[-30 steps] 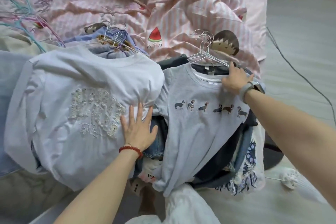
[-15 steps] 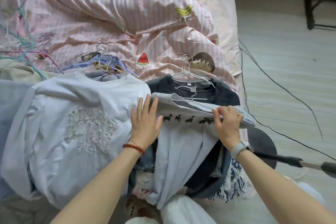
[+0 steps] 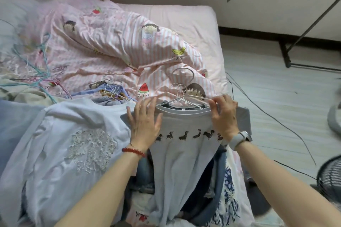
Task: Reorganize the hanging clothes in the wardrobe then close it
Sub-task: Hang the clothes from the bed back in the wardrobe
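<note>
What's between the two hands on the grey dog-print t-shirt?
Head view: only the grey dog-print t-shirt's collar and wire hanger span left hand to right hand.

I see a bed [image 3: 193, 14] with a pink mattress carrying the load. A crumpled pink-striped duvet [image 3: 114, 42] with cartoon prints covers its far and middle area. At far left, loose coloured wire hangers [image 3: 39, 77] lie on the duvet. Across the near half lie clothes on hangers: a white top with textured embroidery [image 3: 73, 143] at left, a grey T-shirt with a row of small dogs [image 3: 184, 153] at right, on top of darker garments. The floor [image 3: 276, 97], right of the bed, is pale and carries a thin black cable [image 3: 273, 116] and part of a fan [image 3: 330, 175] at near right.
</note>
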`<action>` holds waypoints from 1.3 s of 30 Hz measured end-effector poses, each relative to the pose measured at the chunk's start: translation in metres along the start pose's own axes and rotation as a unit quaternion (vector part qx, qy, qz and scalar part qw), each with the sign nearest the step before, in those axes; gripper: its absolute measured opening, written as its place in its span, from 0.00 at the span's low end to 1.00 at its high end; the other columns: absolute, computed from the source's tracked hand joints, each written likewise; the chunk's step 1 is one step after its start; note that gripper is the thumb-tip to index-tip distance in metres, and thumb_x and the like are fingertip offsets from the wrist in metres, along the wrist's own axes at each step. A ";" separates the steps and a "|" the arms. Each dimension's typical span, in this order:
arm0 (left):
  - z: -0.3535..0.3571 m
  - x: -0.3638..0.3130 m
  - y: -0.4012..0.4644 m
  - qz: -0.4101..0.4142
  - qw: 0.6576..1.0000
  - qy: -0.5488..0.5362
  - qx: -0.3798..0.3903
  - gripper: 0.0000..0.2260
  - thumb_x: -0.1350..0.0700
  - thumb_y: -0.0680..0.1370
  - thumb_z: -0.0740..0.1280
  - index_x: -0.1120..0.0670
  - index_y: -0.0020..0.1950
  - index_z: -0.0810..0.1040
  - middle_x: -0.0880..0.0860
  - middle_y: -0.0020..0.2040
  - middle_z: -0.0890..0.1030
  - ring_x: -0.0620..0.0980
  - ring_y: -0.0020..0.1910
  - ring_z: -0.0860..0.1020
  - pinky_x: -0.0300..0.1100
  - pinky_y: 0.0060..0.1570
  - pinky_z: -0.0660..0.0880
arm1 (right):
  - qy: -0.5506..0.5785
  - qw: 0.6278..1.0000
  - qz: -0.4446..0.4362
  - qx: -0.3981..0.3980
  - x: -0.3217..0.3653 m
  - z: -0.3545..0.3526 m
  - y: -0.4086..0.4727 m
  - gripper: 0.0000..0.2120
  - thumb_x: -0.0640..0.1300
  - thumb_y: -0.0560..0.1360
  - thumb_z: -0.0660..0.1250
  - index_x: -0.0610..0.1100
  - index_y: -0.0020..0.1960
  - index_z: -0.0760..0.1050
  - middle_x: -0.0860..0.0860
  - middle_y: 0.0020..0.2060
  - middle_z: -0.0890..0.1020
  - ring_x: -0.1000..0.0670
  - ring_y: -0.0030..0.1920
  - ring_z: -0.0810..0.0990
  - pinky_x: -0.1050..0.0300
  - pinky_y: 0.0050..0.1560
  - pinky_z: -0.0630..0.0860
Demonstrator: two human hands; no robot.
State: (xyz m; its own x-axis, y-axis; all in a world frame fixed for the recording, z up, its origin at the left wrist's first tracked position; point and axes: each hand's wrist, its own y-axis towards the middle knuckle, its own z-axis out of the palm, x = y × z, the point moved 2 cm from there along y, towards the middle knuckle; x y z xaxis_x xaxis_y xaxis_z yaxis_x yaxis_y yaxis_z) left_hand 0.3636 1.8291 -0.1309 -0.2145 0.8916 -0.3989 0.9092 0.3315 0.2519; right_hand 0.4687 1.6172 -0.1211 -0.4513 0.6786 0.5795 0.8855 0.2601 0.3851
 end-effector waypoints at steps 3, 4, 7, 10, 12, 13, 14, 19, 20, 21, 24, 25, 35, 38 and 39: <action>-0.033 0.003 0.000 -0.043 0.998 -0.040 -0.014 0.21 0.46 0.77 0.50 0.56 0.55 0.77 0.56 0.48 0.82 0.56 0.48 0.79 0.54 0.52 0.68 | 0.018 1.000 -0.024 -0.008 0.028 0.000 0.018 0.15 0.48 0.75 0.58 0.37 0.40 0.75 0.44 0.35 0.75 0.46 0.37 0.72 0.57 0.44 0.59; -0.043 0.006 -0.006 -0.059 0.997 -0.048 -0.020 0.21 0.46 0.78 0.50 0.57 0.51 0.78 0.56 0.44 0.82 0.57 0.44 0.79 0.51 0.48 0.67 | 0.021 0.999 -0.032 -0.003 0.038 0.002 0.020 0.16 0.48 0.75 0.58 0.37 0.40 0.75 0.43 0.35 0.76 0.45 0.37 0.73 0.54 0.46 0.62; -0.074 0.026 -0.040 -0.139 0.989 -0.043 -0.013 0.14 0.51 0.81 0.55 0.57 0.48 0.76 0.56 0.41 0.82 0.58 0.41 0.77 0.47 0.46 0.64 | 0.024 0.995 -0.088 0.047 0.075 0.017 0.016 0.17 0.50 0.75 0.58 0.38 0.43 0.77 0.43 0.38 0.77 0.42 0.41 0.74 0.45 0.45 0.72; -0.109 0.067 -0.097 -0.240 0.968 -0.067 -0.029 0.10 0.55 0.81 0.57 0.57 0.47 0.77 0.56 0.37 0.80 0.59 0.40 0.77 0.48 0.47 0.66 | 0.016 0.973 -0.164 0.160 0.128 0.044 -0.004 0.22 0.56 0.75 0.54 0.41 0.54 0.78 0.44 0.50 0.79 0.43 0.52 0.76 0.45 0.53 0.71; -0.140 0.100 -0.141 -0.306 0.947 -0.071 -0.068 0.10 0.56 0.80 0.58 0.58 0.48 0.78 0.59 0.39 0.81 0.61 0.41 0.77 0.48 0.47 0.67 | 0.008 0.951 -0.213 0.226 0.168 0.064 -0.022 0.25 0.59 0.75 0.52 0.44 0.60 0.75 0.46 0.55 0.78 0.46 0.56 0.75 0.46 0.58 0.68; -0.157 0.118 -0.165 -0.341 0.933 -0.069 -0.091 0.10 0.57 0.80 0.59 0.59 0.48 0.78 0.60 0.40 0.81 0.61 0.42 0.76 0.47 0.46 0.66 | 0.007 0.937 -0.233 0.261 0.189 0.074 -0.031 0.26 0.61 0.75 0.51 0.45 0.61 0.73 0.47 0.56 0.78 0.47 0.57 0.75 0.48 0.59 0.68; -0.175 0.134 -0.191 -0.374 0.918 -0.062 -0.113 0.10 0.57 0.80 0.59 0.59 0.48 0.79 0.60 0.41 0.82 0.62 0.43 0.76 0.45 0.45 0.64 | 0.011 0.918 -0.260 0.298 0.213 0.083 -0.042 0.28 0.63 0.75 0.49 0.45 0.62 0.73 0.48 0.56 0.79 0.47 0.56 0.76 0.50 0.59 0.68; -0.253 0.173 -0.335 -0.482 0.839 0.041 -0.249 0.09 0.60 0.79 0.61 0.59 0.45 0.81 0.59 0.37 0.83 0.60 0.39 0.78 0.45 0.46 0.63 | 0.056 0.799 -0.429 0.417 0.335 0.130 -0.122 0.19 0.54 0.79 0.54 0.42 0.54 0.76 0.46 0.49 0.79 0.44 0.50 0.78 0.52 0.50 0.74; -0.266 0.175 -0.365 -0.497 0.816 0.078 -0.284 0.10 0.60 0.79 0.61 0.59 0.43 0.81 0.58 0.34 0.82 0.59 0.36 0.78 0.45 0.45 0.62 | 0.060 0.783 -0.452 0.422 0.360 0.137 -0.141 0.17 0.51 0.79 0.56 0.41 0.52 0.77 0.45 0.47 0.78 0.43 0.48 0.78 0.50 0.47 0.74; -0.277 0.177 -0.394 -0.507 0.794 0.117 -0.314 0.12 0.58 0.78 0.59 0.59 0.40 0.81 0.57 0.31 0.81 0.59 0.33 0.78 0.45 0.44 0.61 | 0.064 0.767 -0.477 0.425 0.384 0.144 -0.162 0.15 0.50 0.78 0.56 0.41 0.51 0.77 0.44 0.46 0.78 0.41 0.47 0.78 0.50 0.45 0.73; -0.299 0.179 -0.484 -0.535 0.728 0.212 -0.373 0.15 0.56 0.75 0.55 0.58 0.38 0.79 0.56 0.32 0.81 0.59 0.32 0.78 0.48 0.46 0.61 | 0.094 0.686 -0.567 0.446 0.455 0.155 -0.232 0.18 0.52 0.77 0.52 0.42 0.52 0.75 0.44 0.47 0.77 0.41 0.49 0.77 0.49 0.48 0.72; -0.305 0.180 -0.514 -0.554 0.700 0.230 -0.388 0.15 0.56 0.76 0.54 0.58 0.39 0.79 0.56 0.33 0.81 0.59 0.34 0.79 0.50 0.50 0.62 | 0.099 0.657 -0.589 0.460 0.475 0.157 -0.257 0.17 0.51 0.79 0.52 0.42 0.54 0.74 0.44 0.49 0.77 0.42 0.51 0.76 0.50 0.50 0.71; -0.382 0.123 -0.730 -0.674 0.435 0.344 -0.488 0.12 0.56 0.77 0.56 0.59 0.44 0.79 0.59 0.42 0.80 0.61 0.42 0.78 0.57 0.47 0.68 | 0.302 0.453 -0.677 0.495 0.646 0.103 -0.476 0.16 0.50 0.77 0.52 0.43 0.47 0.75 0.45 0.38 0.76 0.44 0.36 0.77 0.55 0.33 0.72; -0.412 0.109 -0.762 -0.705 0.360 0.324 -0.518 0.12 0.57 0.76 0.64 0.60 0.57 0.77 0.62 0.58 0.77 0.64 0.59 0.72 0.65 0.59 0.64 | 0.369 0.440 -0.668 0.474 0.688 0.083 -0.530 0.19 0.49 0.76 0.53 0.39 0.45 0.78 0.44 0.36 0.77 0.42 0.33 0.78 0.56 0.31 0.73; -0.422 0.104 -0.770 -0.712 0.345 0.323 -0.520 0.14 0.56 0.76 0.64 0.60 0.60 0.75 0.62 0.61 0.74 0.64 0.63 0.70 0.65 0.61 0.63 | 0.383 0.437 -0.661 0.474 0.700 0.077 -0.547 0.19 0.48 0.76 0.52 0.38 0.45 0.78 0.44 0.36 0.77 0.42 0.32 0.78 0.56 0.31 0.72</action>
State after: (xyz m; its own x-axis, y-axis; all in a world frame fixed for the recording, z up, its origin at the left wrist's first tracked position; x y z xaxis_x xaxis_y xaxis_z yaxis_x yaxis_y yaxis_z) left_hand -0.5096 1.7972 0.0061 -0.5189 -0.6317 -0.5760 -0.8290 0.2074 0.5194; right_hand -0.3231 2.0032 0.0182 -0.2204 -0.8308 0.5112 -0.7222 0.4912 0.4870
